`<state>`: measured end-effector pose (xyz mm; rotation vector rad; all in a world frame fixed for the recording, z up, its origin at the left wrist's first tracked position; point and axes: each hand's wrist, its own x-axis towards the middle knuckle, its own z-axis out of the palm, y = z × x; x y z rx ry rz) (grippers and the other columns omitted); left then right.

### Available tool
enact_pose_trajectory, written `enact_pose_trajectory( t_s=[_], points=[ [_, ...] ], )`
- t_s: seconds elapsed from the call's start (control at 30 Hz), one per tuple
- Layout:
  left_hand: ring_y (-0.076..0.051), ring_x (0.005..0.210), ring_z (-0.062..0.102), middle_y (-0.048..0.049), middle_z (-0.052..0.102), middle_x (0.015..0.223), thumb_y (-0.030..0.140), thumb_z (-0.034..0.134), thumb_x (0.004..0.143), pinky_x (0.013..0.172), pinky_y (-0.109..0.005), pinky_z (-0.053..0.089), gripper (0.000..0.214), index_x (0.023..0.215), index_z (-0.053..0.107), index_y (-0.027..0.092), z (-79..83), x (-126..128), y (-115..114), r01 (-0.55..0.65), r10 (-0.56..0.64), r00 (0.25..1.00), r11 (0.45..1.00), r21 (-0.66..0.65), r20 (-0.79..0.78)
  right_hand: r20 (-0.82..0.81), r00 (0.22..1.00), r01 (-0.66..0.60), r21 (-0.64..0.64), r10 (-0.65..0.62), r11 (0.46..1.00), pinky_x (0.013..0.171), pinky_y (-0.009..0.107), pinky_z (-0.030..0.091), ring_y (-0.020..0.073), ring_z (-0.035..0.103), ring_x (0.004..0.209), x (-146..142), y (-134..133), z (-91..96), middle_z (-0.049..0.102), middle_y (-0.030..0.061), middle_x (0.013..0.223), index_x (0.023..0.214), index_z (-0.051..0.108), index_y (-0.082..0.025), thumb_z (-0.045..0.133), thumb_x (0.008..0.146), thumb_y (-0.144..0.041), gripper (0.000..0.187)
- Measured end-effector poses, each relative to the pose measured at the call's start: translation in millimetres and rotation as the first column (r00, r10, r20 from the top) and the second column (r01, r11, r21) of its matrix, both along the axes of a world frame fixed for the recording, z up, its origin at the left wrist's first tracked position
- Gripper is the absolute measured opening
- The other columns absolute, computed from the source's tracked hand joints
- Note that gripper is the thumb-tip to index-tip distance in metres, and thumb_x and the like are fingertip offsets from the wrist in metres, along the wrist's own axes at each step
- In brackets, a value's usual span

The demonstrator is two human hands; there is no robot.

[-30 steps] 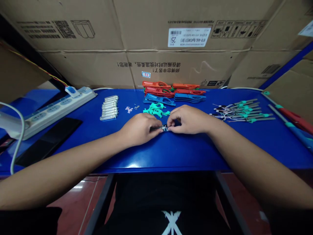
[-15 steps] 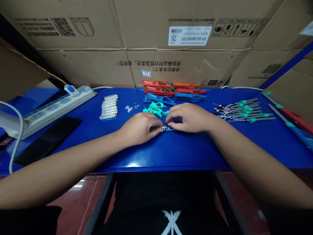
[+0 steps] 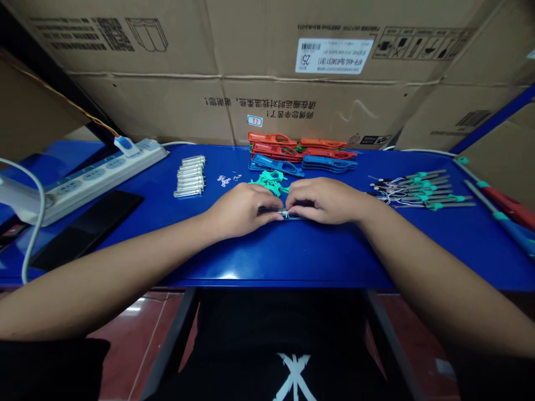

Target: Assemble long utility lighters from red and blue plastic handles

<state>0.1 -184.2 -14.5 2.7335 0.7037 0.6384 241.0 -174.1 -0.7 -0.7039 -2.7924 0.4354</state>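
In the head view, compared with a second ago, the thumb and forefinger of the right hand are leaving a narrower gap between them, and less loose white wire is showing at their tips. The left hand is staying in almost the same place. Both forearms are reaching inward over the blue surface, and the hands are nearly meeting, with the backs up. The left fingers are closing around a dark casing, thumb along its near side. The right fingertips are coming close together over its right end; whether they are gripping it or only pressing, I cannot tell. The casing is lying between the two hands, just in front of the green parts. It is looking slim, with a silvery bit in the middle; the fingers are hiding the rest.
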Motion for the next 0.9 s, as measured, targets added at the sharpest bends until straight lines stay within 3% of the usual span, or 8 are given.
enact_pose_trajectory(
  t_s=[0.1, 0.23, 0.3, 0.4, 0.63, 0.77, 0.9],
  points=[
    [-0.017, 0.086, 0.072, -0.0046, 0.078, 0.094, 0.039, 0.062, 0.094, 0.080, -0.028, 0.052, 0.025, 0.099, 0.076, 0.019, 3.9, -2, 3, -0.037, 0.038, 0.998, 0.999, -0.008, 0.051, 0.009, 1.000, 0.009, -0.014, -0.009, 1.000, 0.073, 0.028, 0.042, 0.0165, 0.059, 0.082, 1, 1, -1.2, 0.065, 0.0064, 0.095, 0.096, 0.066, -0.017, 0.053, 0.093, -0.021, 0.014],
    [-0.018, 0.083, 0.070, -0.0050, 0.078, 0.091, 0.046, 0.055, 0.096, 0.074, -0.027, 0.049, 0.035, 0.097, 0.077, 0.018, 11.2, -16, 14, -0.242, 0.245, 0.960, 0.970, -0.037, 0.137, 0.034, 0.999, 0.042, -0.020, -0.042, 0.999, 0.070, 0.027, 0.040, 0.0153, 0.057, 0.078, 0, 0, -0.5, 0.064, 0.0057, 0.095, 0.095, 0.063, -0.017, 0.053, 0.093, -0.020, 0.011],
    [-0.017, 0.074, 0.068, -0.0042, 0.077, 0.083, 0.049, 0.054, 0.095, 0.067, -0.026, 0.045, 0.040, 0.090, 0.076, 0.016, 14.6, -25, 21, -0.322, 0.331, 0.939, 0.941, -0.099, 0.093, 0.039, 0.999, 0.038, -0.025, -0.037, 0.999, 0.070, 0.027, 0.040, 0.0152, 0.056, 0.078, 0, -1, -0.6, 0.064, 0.0056, 0.095, 0.094, 0.063, -0.018, 0.052, 0.094, -0.020, 0.011],
    [-0.014, 0.060, 0.061, -0.0016, 0.073, 0.069, 0.051, 0.055, 0.093, 0.060, -0.025, 0.039, 0.041, 0.082, 0.075, 0.017, 18.2, -35, 28, -0.367, 0.366, 0.930, 0.914, -0.172, -0.040, 0.040, 0.999, 0.021, -0.027, -0.020, 0.999, 0.070, 0.027, 0.039, 0.0155, 0.056, 0.079, -1, -1, -2.0, 0.064, 0.0060, 0.096, 0.094, 0.063, -0.018, 0.051, 0.094, -0.020, 0.012],
    [-0.015, 0.066, 0.063, -0.0016, 0.074, 0.076, 0.047, 0.054, 0.092, 0.062, -0.025, 0.039, 0.036, 0.089, 0.076, 0.019, 14.7, -34, 28, -0.291, 0.245, 0.943, 0.936, -0.199, -0.225, 0.047, 0.999, 0.009, -0.024, -0.008, 1.000, 0.069, 0.028, 0.038, 0.0165, 0.057, 0.081, -3, -2, -2.7, 0.064, 0.0061, 0.098, 0.095, 0.062, -0.019, 0.051, 0.094, -0.020, 0.011],
    [-0.015, 0.070, 0.064, -0.0030, 0.074, 0.081, 0.044, 0.055, 0.094, 0.068, -0.026, 0.042, 0.033, 0.092, 0.076, 0.019, 12.3, -32, 27, -0.231, 0.197, 0.963, 0.957, -0.178, -0.185, 0.030, 1.000, 0.002, -0.004, -0.002, 1.000, 0.069, 0.028, 0.038, 0.0164, 0.057, 0.081, -4, -1, -4.2, 0.064, 0.0060, 0.097, 0.095, 0.062, -0.019, 0.051, 0.094, -0.020, 0.012],
    [-0.016, 0.081, 0.066, -0.0038, 0.073, 0.089, 0.046, 0.066, 0.088, 0.077, -0.027, 0.046, 0.029, 0.096, 0.077, 0.021, 9.4, -22, 21, -0.043, 0.029, 0.996, 0.984, -0.172, -0.087, 0.026, 0.999, -0.019, 0.005, 0.019, 1.000, 0.069, 0.028, 0.039, 0.0162, 0.058, 0.081, -5, -1, -6.4, 0.065, 0.0060, 0.098, 0.097, 0.064, -0.019, 0.050, 0.095, -0.021, 0.014]
  ],
)
